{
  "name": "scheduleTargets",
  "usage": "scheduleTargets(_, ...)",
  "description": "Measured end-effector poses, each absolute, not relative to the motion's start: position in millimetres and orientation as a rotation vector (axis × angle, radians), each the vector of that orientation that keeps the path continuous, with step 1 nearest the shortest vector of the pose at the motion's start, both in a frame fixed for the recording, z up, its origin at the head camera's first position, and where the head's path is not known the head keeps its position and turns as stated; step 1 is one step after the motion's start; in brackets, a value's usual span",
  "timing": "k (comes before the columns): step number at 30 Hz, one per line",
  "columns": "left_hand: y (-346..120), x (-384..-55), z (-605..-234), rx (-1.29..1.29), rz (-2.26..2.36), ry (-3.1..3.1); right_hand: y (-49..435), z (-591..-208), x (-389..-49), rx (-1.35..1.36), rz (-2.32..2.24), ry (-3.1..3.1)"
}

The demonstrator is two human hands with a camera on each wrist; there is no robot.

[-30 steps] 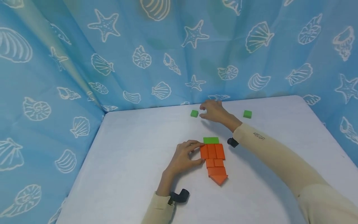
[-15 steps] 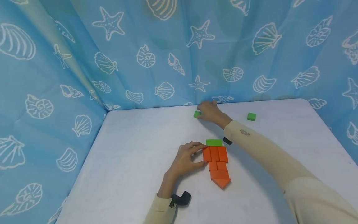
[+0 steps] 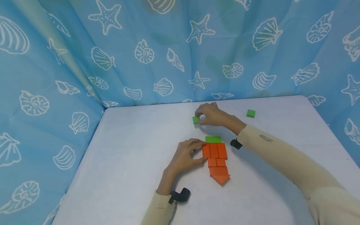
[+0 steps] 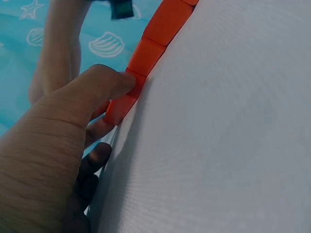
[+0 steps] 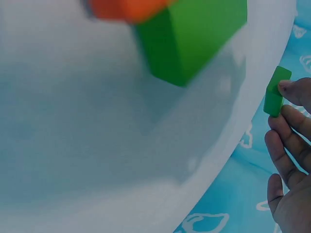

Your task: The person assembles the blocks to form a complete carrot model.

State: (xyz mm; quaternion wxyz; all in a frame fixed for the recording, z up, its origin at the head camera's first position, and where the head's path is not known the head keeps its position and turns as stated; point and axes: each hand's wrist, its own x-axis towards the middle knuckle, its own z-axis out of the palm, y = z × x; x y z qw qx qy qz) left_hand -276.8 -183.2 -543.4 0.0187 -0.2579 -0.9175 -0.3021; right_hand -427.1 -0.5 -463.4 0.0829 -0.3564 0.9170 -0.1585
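My left hand (image 3: 182, 157) pinches the leftmost orange block (image 3: 206, 151) of a row of three, thumb at its near end and index finger at its far end. The left wrist view shows the thumb against an orange block (image 4: 122, 103). Beyond the row lies a green rectangular block (image 3: 213, 139). On the near side come two small orange blocks, a wider orange block (image 3: 218, 171) and an orange triangular block (image 3: 220, 179). Towards the back, my right hand (image 3: 211, 115) pinches a small green block (image 3: 195, 120) between thumb and fingers; the right wrist view shows this green block (image 5: 275, 93) clearly.
Another small green block (image 3: 251, 113) lies at the back right of the white table (image 3: 126, 150). A blue curtain (image 3: 168, 47) with white shells and starfish hangs behind the table and along its left side.
My right hand has closed in on the small green block, pinched it and drawn it slightly nearer. My left hand stays at the orange blocks. The head view has shifted a little.
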Motion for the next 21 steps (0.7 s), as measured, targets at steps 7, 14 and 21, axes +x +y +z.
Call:
scheduleTargets(7, -185, -278, -545, -0.805, -0.933, -2.840, 16, -461, -404, -1.213, -0.472, 2.662)
scheduleTargets(14, -185, -276, -544, -0.788, -0.945, -2.857, 25, -464, -393, -1.203, -0.482, 2.616)
scheduleTargets(21, -183, -276, -543, -0.803, -0.937, -2.853, 30, -468, -388, -1.235, -0.447, 2.616)
